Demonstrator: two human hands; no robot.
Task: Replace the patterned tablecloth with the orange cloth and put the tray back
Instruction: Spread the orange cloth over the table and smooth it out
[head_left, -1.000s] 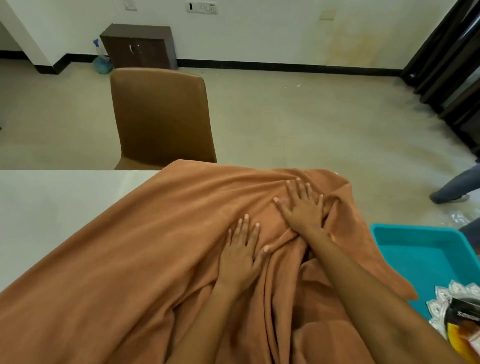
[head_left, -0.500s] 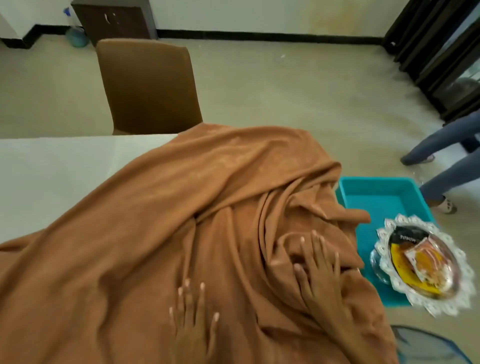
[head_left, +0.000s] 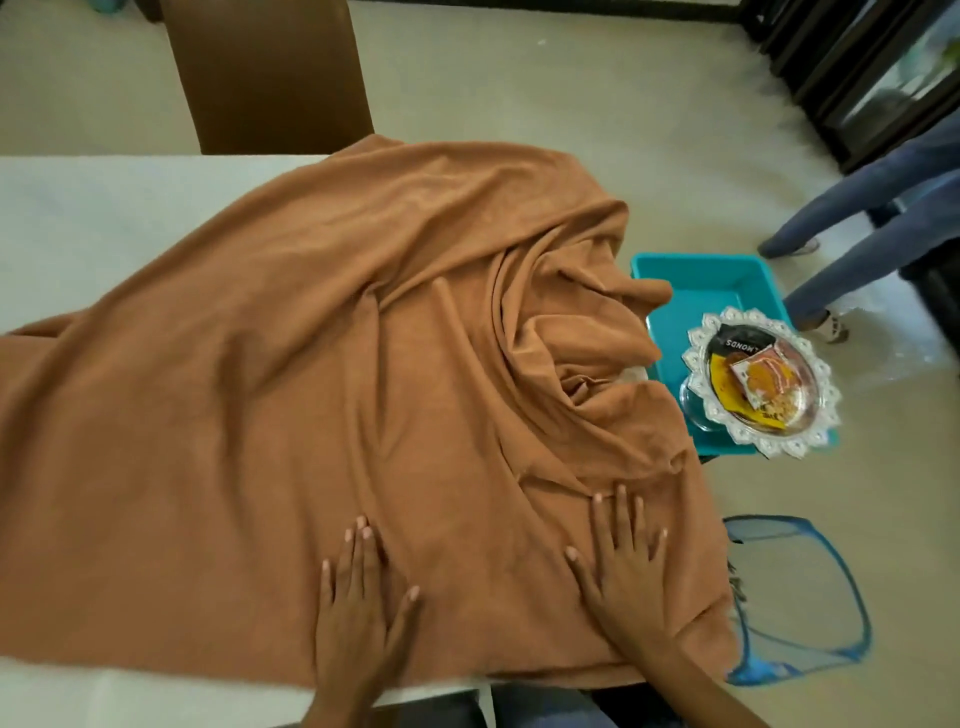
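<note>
Both grips flat and open, left hand (head_left: 358, 597) and right hand (head_left: 623, 566) pressing the cloth (head_left: 311, 364); soft, limp stuff, I'd pinch its bunched edge.

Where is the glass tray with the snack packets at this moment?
In the head view the glass tray is at the right, off the table, resting on the near end of the teal bin, just beyond the orange cloth.

Left hand (head_left: 358, 613), right hand (head_left: 621, 574): bare, no rings, short pale nails; forearms unsleeved.
</note>
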